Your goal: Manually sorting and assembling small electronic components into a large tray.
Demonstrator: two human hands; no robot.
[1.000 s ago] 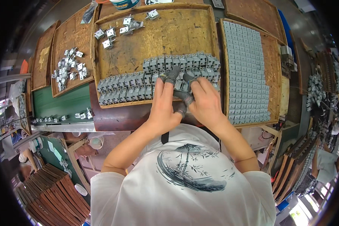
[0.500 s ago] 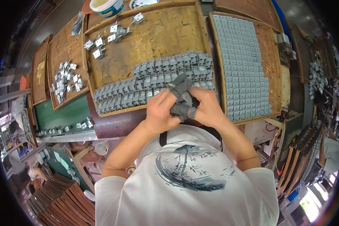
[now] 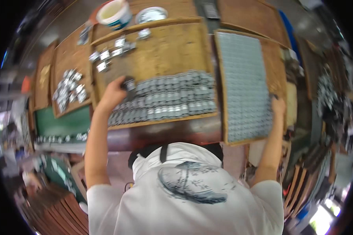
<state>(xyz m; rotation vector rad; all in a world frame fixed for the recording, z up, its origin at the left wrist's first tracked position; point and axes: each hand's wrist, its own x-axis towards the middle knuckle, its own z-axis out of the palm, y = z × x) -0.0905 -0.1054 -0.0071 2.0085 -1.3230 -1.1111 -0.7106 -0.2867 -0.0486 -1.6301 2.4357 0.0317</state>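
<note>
Head camera view, somewhat blurred: the person's left hand (image 3: 114,94) and right hand (image 3: 279,106), together half a second ago, are now spread wide apart. The left, partly curled and wearing dark fabric finger covers (image 3: 126,81), is at the left end of rows of small grey box-shaped parts (image 3: 164,96) in a shallow brown wooden tray (image 3: 172,47). The right, its fingers bent, is over a second brown wooden tray (image 3: 277,68), at the right edge of a tightly packed block of flat grey pieces (image 3: 245,86). I cannot tell whether either hand grips anything. The parting suggests that joint handling has given way to each hand attending to its own tray.
</note>
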